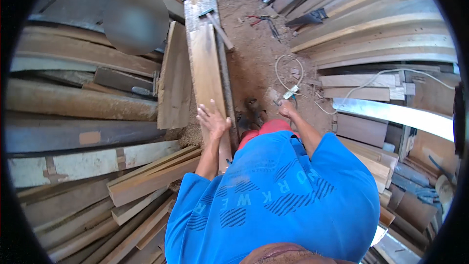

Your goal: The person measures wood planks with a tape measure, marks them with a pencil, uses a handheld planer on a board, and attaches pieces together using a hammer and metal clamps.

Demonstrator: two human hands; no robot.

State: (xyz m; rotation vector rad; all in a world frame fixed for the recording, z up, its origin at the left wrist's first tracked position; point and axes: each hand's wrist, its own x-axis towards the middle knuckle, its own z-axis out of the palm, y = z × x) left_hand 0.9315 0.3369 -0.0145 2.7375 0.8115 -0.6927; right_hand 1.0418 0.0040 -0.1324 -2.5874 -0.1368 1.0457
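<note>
Pale wood board [206, 63] lies lengthwise on narrow tabletop [198, 4], hammer [220, 31] at its far end. Left hand [213, 121] spread open, palm down on board's near part, gripping nothing. Right hand [288, 109] curled near white power strip [291, 92]; too small to tell what, if anything, it holds. Board looks stiff, fairly weighty, perhaps slippery with dust; best gripped by both long edges.

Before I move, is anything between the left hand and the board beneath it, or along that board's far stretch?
Nothing visible separates the left hand from the board; it appears to rest there. Ahead, nothing shows in the way until a hammer-like tool by the far end, its handle slanting right.
</note>
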